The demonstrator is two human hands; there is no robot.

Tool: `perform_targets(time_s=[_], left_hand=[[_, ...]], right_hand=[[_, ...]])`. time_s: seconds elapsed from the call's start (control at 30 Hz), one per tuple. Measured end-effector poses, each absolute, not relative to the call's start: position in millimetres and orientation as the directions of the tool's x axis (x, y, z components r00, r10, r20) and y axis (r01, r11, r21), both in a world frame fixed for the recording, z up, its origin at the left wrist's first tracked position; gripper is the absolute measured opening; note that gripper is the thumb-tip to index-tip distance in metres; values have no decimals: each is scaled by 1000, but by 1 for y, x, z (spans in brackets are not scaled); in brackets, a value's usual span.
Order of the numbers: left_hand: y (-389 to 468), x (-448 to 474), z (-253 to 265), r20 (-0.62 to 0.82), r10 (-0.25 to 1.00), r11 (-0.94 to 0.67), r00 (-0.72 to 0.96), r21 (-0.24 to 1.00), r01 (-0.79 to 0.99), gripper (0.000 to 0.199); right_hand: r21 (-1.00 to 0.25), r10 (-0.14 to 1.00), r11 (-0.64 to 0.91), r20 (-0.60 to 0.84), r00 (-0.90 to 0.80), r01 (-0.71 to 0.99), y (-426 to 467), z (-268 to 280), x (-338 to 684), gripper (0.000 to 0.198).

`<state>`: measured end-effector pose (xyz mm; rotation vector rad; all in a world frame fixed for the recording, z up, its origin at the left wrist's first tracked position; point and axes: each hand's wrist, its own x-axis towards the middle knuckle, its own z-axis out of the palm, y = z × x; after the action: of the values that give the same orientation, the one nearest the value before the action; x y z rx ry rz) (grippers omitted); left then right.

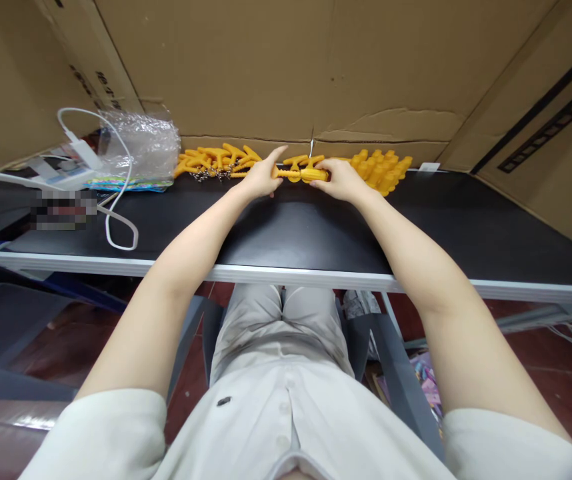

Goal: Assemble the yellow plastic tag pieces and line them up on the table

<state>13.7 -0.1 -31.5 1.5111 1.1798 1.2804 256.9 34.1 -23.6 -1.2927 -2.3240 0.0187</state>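
Closest in you've got the lap in pale trousers (286, 327), then the bare front stretch of the black surface (296, 230). Nice to have that space; I'd keep the forearms resting light along the edge so the fingers do the fine stuff.

Next up, the hands. The right hand (343, 180) has thumb and fingers pinched on an oval yellow piece (315, 175), which sits between the two hands, toward the back of the surface. Good hold imo: just snug it, don't squeeze, and let the far end stick out so you can see it. The left hand (262, 177) is spread, thumb up and away, right by a thin ridged yellow piece (287, 173). Can't tell if it's really gripping that. If it is, I'd keep the thin bit lined up with the oval one, no twisting.

Just behind are a couple of yellow T-shaped handles (296, 161), so watch the knuckles there. The handle pile (219, 157) off to the left has metal curly bits that could snag, and the cluster of yellow knobs (381, 170) beside the right hand looks easy to bump. Cardboard wall (266, 73) behind everything.
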Motion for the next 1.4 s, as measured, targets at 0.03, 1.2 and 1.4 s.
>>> perform_targets(time_s=[0.03, 1.2, 1.4], left_hand=[[0, 12, -31, 262, 963, -270, 65, 934, 234, 67], [-3, 2, -20, 315, 919, -291, 238, 132, 947, 53], [-3, 3, -21, 311, 917, -301, 249, 131, 945, 50]], right_hand=[[-238, 802, 559, 396, -447, 794, 34, -23, 257, 38], [-947, 954, 72, -26, -297, 313, 19, -9, 251, 63], [-923, 959, -12, -119, -256, 384, 24, -10, 247, 74]])
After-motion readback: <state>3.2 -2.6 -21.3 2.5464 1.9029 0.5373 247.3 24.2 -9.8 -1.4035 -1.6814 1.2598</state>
